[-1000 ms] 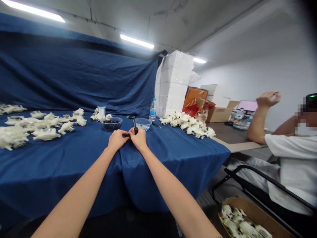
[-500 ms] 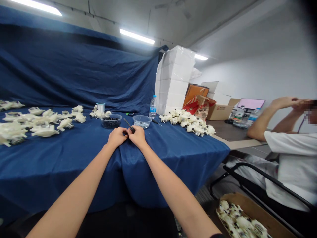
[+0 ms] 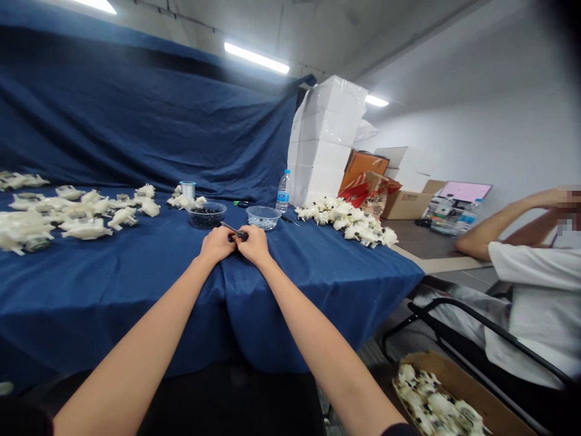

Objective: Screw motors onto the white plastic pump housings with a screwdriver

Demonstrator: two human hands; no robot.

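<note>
Over the near part of the blue-covered table, my two hands meet fingertip to fingertip. My right hand (image 3: 255, 247) is closed on a dark-handled screwdriver (image 3: 234, 229), whose thin shaft points up and to the left. Beside it my left hand (image 3: 216, 246) is also closed, fingers curled around something small and dark that I cannot make out. Just beyond the hands stand a clear bowl (image 3: 193, 221) of small black parts and another clear bowl (image 3: 272, 225) of small shiny pieces.
Off-white plastic parts (image 3: 86, 228) lie on the left, with another heap (image 3: 345, 219) to the right. Behind the bowls are a spool (image 3: 187, 190), a water bottle (image 3: 283, 192) and a pointed tool (image 3: 290, 220). A person (image 3: 521, 278) sits at right, near a carton (image 3: 472, 387) of parts.
The screwdriver's shaft has tilted lower and to the left. Both hands stay together at about the same place; the whole view has shifted slightly.
</note>
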